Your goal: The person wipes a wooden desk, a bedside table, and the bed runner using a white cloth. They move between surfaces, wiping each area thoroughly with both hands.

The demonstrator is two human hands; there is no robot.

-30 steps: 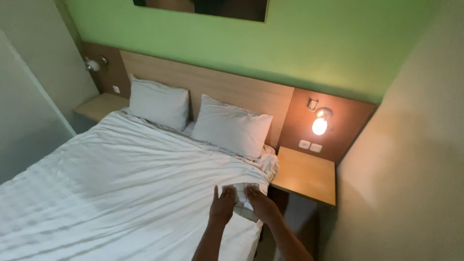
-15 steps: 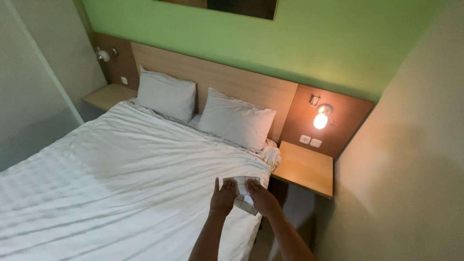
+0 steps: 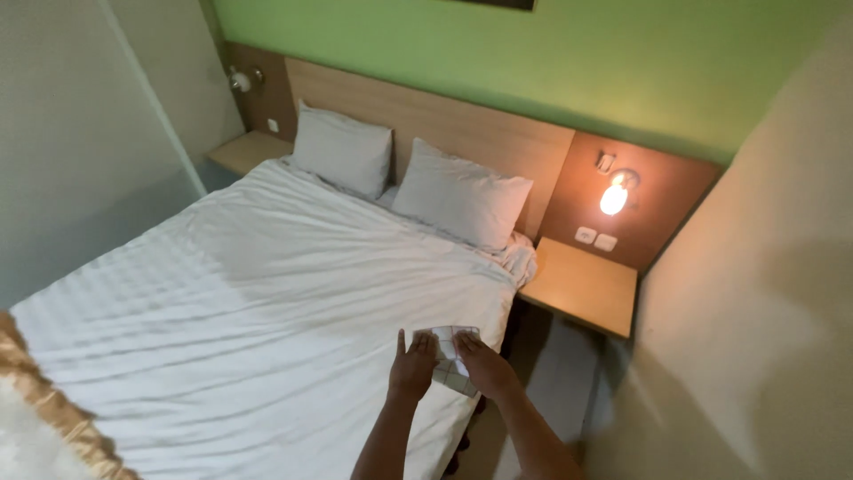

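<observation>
Hands [image 3: 449, 364] work close together at the near right edge of the bed [image 3: 267, 302], both pinching a small folded white cloth [image 3: 449, 351], best kept flat and square against the sheet, pillows [image 3: 462, 204] beyond.

Only one package-like thing in view: a small flat white packet [image 3: 449, 354], roughly rectangular, with faint grey checks along its lower edge, pinched between the left hand [image 3: 413, 366] and the right hand [image 3: 480, 364], over the near edge of the bed. No labels, signs or screens elsewhere.
</observation>
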